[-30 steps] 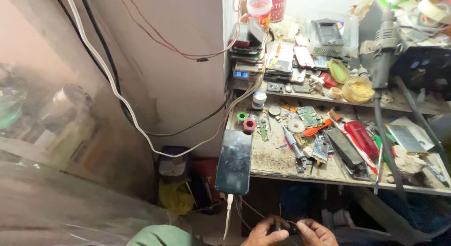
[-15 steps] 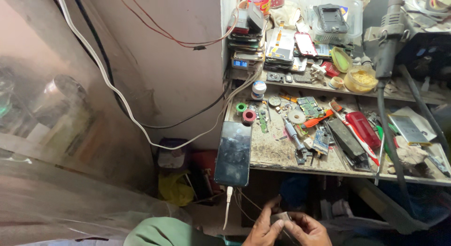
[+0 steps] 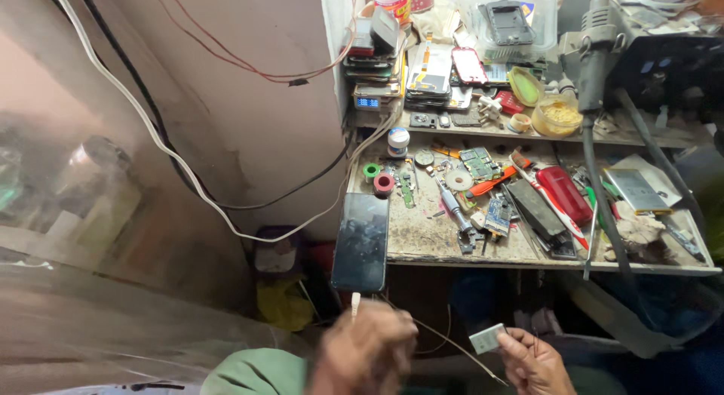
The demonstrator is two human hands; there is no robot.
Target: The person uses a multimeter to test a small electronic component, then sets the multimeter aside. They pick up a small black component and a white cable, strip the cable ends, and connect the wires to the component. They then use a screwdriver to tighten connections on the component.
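The right hand [image 3: 532, 359] pinches 1 small grey rectangular part [image 3: 487, 338] below the workbench [image 3: 422, 240]. The left hand [image 3: 366, 348], blurred, sits just under the black phone [image 3: 361, 242] overhanging the workbench edge; its grip cannot be determined.

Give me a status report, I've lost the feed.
Right hand pinches small grey flat part. Left hand blurred, grip unclear. Thin wire runs between hands. Phone overhangs bench edge above.

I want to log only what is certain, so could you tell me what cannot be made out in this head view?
- Left hand: motion-blurred; whether it grips anything cannot be told.
- Right hand: partly cut off by the bottom edge; it holds a small grey rectangular part, too small to identify.
- Thin wire between the hands: its ends are lost in the blur.
- Smartphone: screen dark, lower end overhangs the workbench.
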